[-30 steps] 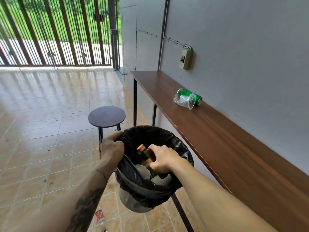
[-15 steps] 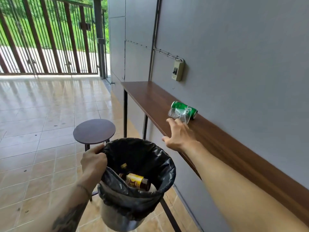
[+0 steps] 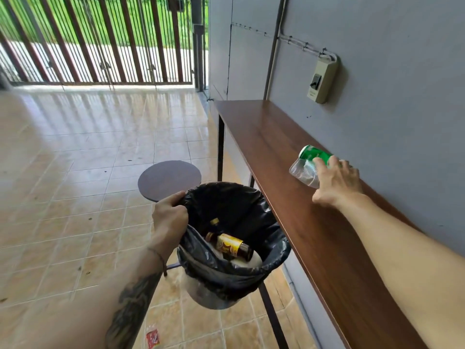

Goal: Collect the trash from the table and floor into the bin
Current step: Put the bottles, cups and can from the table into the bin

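Black liner over bin (image 3: pixel 234 273), folded across rim; bin held in the air beside table (image 3: pixel 314 235). Contents: brown glass bottle (image 3: pixel 232 245) with yellow label, lying on its side; second brown bottle cap (image 3: pixel 214 221) visible behind it; pale object beneath, kind not discernible.

Left hand (image 3: pixel 169 217): clenched on near-left rim of bin, fingers gripping liner edge.

Right hand (image 3: pixel 336 181): extended over table, fingers spread across clear plastic cup (image 3: pixel 303 172) and green can (image 3: pixel 314 154). Contact with both apparent; firm closure around either not confirmable.

Clear plastic cup: ribbed, transparent, on its side on the brown wooden table top, mouth facing away from hand. Green can: on its side just behind cup, touching it, close to grey wall (image 3: pixel 402 71).

Red wrapper (image 3: pixel 152 337): on tiled floor (image 3: pixel 75 172), below left forearm. Round stool (image 3: pixel 169 180): behind bin.

Change versus half a second prior: right hand advanced from table edge, short of cup, to position on cup and can. Bottle in bin unchanged. Left-hand grip on rim unchanged.
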`<state>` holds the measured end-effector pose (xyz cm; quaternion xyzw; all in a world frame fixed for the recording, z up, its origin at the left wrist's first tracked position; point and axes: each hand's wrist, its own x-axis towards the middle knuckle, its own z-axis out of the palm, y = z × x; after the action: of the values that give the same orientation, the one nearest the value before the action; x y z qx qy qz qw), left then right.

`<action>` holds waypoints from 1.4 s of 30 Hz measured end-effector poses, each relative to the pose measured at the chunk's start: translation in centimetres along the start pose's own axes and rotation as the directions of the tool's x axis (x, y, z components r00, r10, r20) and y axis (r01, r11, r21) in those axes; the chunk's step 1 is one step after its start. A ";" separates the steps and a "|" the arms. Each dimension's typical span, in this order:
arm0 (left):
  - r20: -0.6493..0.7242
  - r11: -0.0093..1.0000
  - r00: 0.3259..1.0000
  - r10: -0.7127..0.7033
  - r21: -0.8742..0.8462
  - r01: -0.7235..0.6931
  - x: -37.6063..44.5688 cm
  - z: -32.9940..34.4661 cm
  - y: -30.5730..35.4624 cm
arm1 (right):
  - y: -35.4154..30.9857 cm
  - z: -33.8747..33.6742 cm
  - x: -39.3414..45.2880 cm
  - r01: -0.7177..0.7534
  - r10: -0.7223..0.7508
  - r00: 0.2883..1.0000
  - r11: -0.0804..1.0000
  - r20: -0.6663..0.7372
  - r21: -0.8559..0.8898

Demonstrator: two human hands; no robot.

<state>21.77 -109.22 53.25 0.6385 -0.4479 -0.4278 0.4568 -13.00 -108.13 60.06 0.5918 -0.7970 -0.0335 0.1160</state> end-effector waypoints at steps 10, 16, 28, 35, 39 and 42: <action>-0.045 1.000 0.999 -0.012 -0.003 0.012 1.6 1.6 1.0 | -8.9 -2.7 -1.7 0.345 -0.297 0.931 0.907 -0.212 0.240; -0.025 1.000 1.000 -0.005 0.001 0.005 1.9 1.8 1.0 | -13.4 -0.8 -3.7 0.404 -0.418 0.908 0.857 -0.025 0.319; -0.027 1.000 0.999 0.024 0.006 -0.024 2.6 3.1 0.2 | 0.2 -0.9 1.2 0.027 0.011 0.992 0.953 -0.126 0.302; -0.079 0.999 0.997 -0.011 -0.037 0.008 2.3 3.7 -0.1 | 5.5 1.6 2.8 -0.109 0.096 0.992 0.979 0.085 0.174; -0.082 0.998 0.997 0.005 -0.059 -0.010 1.8 3.4 0.2 | 4.8 2.3 2.9 -0.090 0.118 0.989 0.960 -0.091 0.265; -0.131 0.998 0.991 -0.008 -0.060 0.000 1.8 2.1 0.0 | 0.7 1.1 2.9 0.071 0.049 0.970 0.881 -0.239 0.468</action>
<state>20.21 -111.36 52.58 0.6524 -0.4025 -0.3989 0.5032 -14.72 -110.80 59.55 0.6064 -0.7572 0.2340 0.0649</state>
